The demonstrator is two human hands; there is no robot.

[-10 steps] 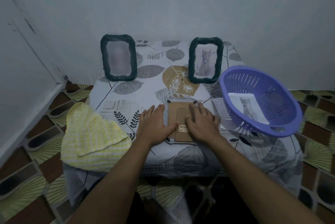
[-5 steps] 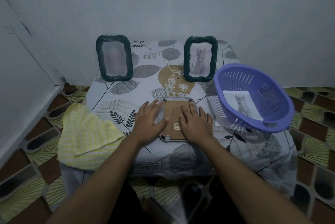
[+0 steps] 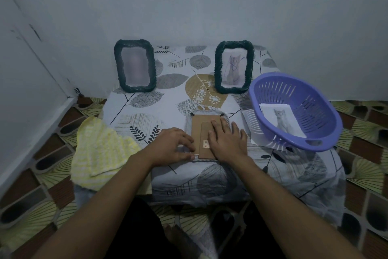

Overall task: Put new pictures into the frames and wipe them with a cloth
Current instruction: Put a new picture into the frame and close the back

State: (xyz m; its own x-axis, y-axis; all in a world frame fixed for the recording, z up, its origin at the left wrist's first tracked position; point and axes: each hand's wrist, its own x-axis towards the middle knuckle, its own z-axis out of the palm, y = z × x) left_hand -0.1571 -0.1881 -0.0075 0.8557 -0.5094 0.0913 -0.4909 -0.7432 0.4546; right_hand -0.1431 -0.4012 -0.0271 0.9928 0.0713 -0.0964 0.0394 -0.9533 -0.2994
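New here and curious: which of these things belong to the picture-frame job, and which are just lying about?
In the job: face-down frame, left standing frame, right standing frame, cat pictures, purple basket, yellow cloth.
Lying about: leaf-print tablecloth, floor tiles.

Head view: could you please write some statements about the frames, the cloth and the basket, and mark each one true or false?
1. The right hand lies flat on the face-down frame. True.
2. The yellow cloth lies inside the purple basket. False: it lies at the left edge of the table; the basket holds a cat picture.
3. The left frame and the right frame stand upright at the back. True.
4. The right frame is empty. False: it shows a cat.
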